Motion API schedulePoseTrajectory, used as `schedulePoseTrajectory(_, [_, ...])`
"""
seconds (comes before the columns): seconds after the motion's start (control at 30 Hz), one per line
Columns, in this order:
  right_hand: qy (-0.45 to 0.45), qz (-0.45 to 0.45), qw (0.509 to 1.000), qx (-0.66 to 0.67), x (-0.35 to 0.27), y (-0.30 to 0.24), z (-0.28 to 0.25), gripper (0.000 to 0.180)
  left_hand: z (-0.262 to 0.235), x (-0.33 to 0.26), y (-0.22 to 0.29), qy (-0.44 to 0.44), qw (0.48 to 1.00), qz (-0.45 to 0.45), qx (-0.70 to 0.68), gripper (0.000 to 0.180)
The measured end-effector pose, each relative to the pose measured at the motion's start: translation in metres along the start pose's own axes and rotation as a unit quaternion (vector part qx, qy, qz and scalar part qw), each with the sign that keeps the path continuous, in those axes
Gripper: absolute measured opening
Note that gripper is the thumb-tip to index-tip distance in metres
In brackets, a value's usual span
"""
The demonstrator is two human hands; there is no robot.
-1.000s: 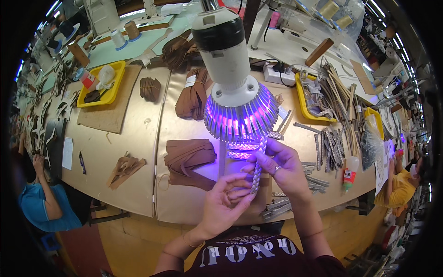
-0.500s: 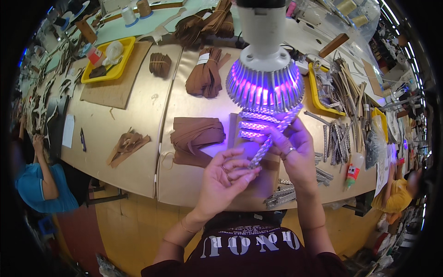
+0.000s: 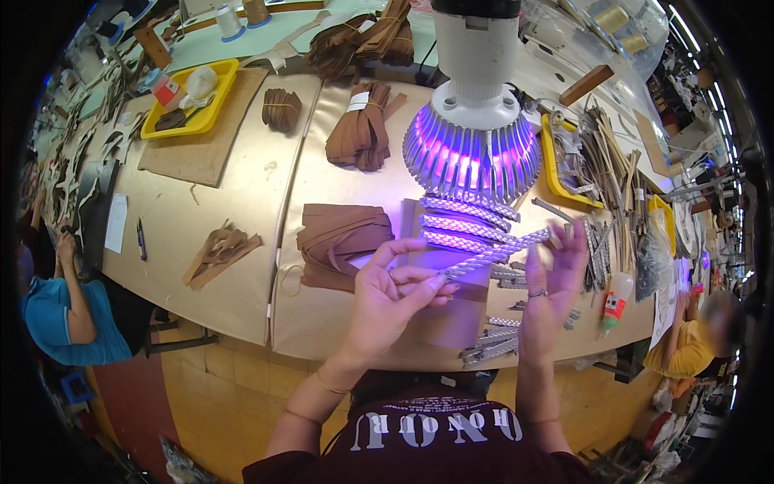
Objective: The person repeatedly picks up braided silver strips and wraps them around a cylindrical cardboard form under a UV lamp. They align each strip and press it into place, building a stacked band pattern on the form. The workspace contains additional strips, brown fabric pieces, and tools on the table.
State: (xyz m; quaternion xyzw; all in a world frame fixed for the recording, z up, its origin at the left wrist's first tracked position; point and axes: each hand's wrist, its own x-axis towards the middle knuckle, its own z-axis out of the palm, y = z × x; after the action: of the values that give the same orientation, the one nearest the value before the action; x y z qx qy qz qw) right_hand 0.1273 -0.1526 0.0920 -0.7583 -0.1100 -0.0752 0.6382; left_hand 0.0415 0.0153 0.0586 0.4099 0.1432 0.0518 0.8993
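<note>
My left hand point(image 3: 395, 294) and my right hand point(image 3: 556, 278) hold a braided strap point(image 3: 496, 254) stretched between them, one end pinched in each. It lies under the violet glow of a lamp point(image 3: 472, 141) with a finned metal head. Under the lamp, three more braided straps point(image 3: 468, 218) rest side by side on a brown board point(image 3: 451, 315). A stack of brown leather pieces point(image 3: 339, 242) sits just left of my left hand.
Bundles of brown straps point(image 3: 363, 129) and a yellow tray point(image 3: 189, 101) lie farther back. Another yellow tray point(image 3: 564, 165) with strips stands at right, beside a small glue bottle point(image 3: 613, 302). A person in blue point(image 3: 64, 310) works at left, another in yellow point(image 3: 693, 343) at right.
My hands have spread apart, the right one moving right, so the braided strap now stretches longer between them. The view has shifted closer to the lamp.
</note>
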Motion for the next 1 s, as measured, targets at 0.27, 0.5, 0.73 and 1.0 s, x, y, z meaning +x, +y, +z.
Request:
schedulePoseTrajectory(0.27, [-0.013, -0.228, 0.921, -0.315, 0.023, 0.003, -0.022, 0.042, -0.017, 0.032, 0.005, -0.002, 1.0, 0.026, -0.009, 0.043])
schedulePoseTrajectory(0.5, [-0.045, -0.176, 0.946, -0.267, 0.029, 0.011, -0.012, 0.039, -0.033, 0.051, 0.016, 0.011, 0.997, 0.054, 0.053, 0.035])
schedulePoseTrajectory(0.73, [-0.088, -0.13, 0.963, -0.218, 0.033, 0.017, -0.006, 0.036, -0.06, 0.034, 0.017, 0.039, 0.991, 0.1, 0.081, 0.021])
schedulePoseTrajectory(1.0, [-0.109, -0.127, 0.965, -0.203, 0.034, 0.022, 0.005, 0.035, -0.078, 0.009, 0.021, 0.095, 0.988, 0.094, 0.081, 0.023])
